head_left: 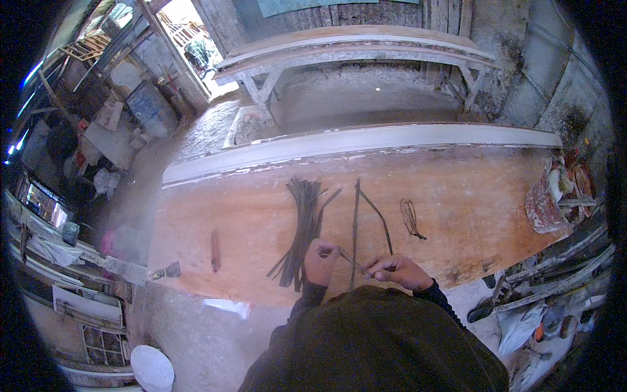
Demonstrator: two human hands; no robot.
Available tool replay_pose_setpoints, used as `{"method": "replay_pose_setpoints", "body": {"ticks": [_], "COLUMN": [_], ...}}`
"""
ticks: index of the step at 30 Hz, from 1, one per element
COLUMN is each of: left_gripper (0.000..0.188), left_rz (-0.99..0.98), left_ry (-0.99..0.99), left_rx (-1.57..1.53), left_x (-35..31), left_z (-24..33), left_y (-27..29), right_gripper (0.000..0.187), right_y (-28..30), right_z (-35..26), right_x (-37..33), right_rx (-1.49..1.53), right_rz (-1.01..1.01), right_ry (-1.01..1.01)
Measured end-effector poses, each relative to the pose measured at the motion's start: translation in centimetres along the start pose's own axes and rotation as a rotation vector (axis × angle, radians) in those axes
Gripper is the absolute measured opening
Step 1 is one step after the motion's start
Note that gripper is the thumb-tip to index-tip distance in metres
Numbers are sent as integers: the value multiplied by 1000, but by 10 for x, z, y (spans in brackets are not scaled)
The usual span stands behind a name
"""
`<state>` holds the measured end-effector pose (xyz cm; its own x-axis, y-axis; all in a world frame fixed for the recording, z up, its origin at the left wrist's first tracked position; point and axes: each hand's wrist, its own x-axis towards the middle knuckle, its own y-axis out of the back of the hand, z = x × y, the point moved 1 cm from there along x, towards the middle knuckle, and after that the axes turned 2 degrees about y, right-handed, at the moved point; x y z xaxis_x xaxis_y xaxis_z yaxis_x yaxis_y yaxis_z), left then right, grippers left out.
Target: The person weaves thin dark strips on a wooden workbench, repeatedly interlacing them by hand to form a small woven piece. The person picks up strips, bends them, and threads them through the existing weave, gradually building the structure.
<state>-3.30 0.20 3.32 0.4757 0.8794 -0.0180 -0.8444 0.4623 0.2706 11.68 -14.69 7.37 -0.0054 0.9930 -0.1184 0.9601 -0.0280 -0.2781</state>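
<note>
My left hand [321, 262] and my right hand [400, 270] are close together over the near edge of a wooden table. Both pinch a thin dark strip [351, 259] that stretches between their fingertips. Beside my left hand lies a bundle of long dark strips [305, 219], fanned at both ends and partly covered by that hand. Right of the bundle, two more dark strips meet at the top in a narrow peak: a straight one [356, 219] and a bent one [377, 212]. Farther right is a small thin looped cord [409, 219].
The tabletop [467, 202] has a white board [366, 138] along its far edge. A reddish-brown stick-like piece [215, 250] and a scraper-like tool [164, 270] lie at left. A stained bucket [544, 202] stands at the right end. Beyond is another long bench [353, 53]; a blue drum [151, 108] stands far left.
</note>
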Motion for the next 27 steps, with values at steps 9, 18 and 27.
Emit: {"method": "replay_pose_setpoints", "body": {"ticks": [9,18,27], "left_gripper": [24,32,17], "left_rz": [-67,-554,-826], "left_ry": [-97,-162,-106], "left_rx": [-39,-169,-320], "left_x": [-3,-25,-25], "left_z": [-26,-3,-22], "left_y": [-17,-35,-35], "right_gripper": [11,16,10], "right_y": [23,26,34], "right_z": [38,39,24], "right_x": [-3,15,9], "right_rx": [-134,-466,-715], "right_rz": [221,696,937], "right_ry": [-75,180,259]}}
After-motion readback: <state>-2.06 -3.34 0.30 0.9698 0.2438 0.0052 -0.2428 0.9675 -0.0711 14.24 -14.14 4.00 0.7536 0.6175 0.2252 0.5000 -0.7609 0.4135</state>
